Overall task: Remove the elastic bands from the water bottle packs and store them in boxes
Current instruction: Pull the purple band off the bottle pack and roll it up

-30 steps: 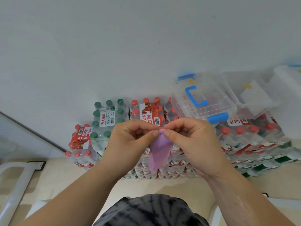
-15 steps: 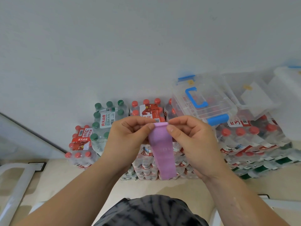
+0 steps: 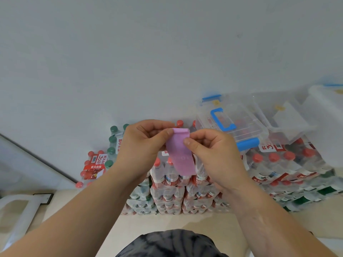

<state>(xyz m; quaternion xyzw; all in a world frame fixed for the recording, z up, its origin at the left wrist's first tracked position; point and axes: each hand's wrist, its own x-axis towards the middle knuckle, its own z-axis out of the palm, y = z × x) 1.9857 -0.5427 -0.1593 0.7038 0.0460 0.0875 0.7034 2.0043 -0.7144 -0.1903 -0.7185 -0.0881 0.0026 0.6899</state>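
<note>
A flat pink elastic band (image 3: 181, 154) hangs in front of me, above the stacked water bottle packs (image 3: 168, 193). My left hand (image 3: 143, 145) pinches its upper left edge between thumb and fingers. My right hand (image 3: 211, 154) pinches its right edge a little lower. The band's top is folded over and its lower end hangs free. A clear box with a blue handle and blue latches (image 3: 232, 125) lies closed on the packs to the right, just behind my right hand.
More clear boxes (image 3: 284, 117) sit on the packs at the far right. Packs with red and green caps (image 3: 96, 164) stand against the white wall on the left. A white frame (image 3: 16, 216) is at the lower left on the beige floor.
The band was bunched between my fingertips; it has since been spread out flat and wide. Both hands stayed close together and rose slightly.
</note>
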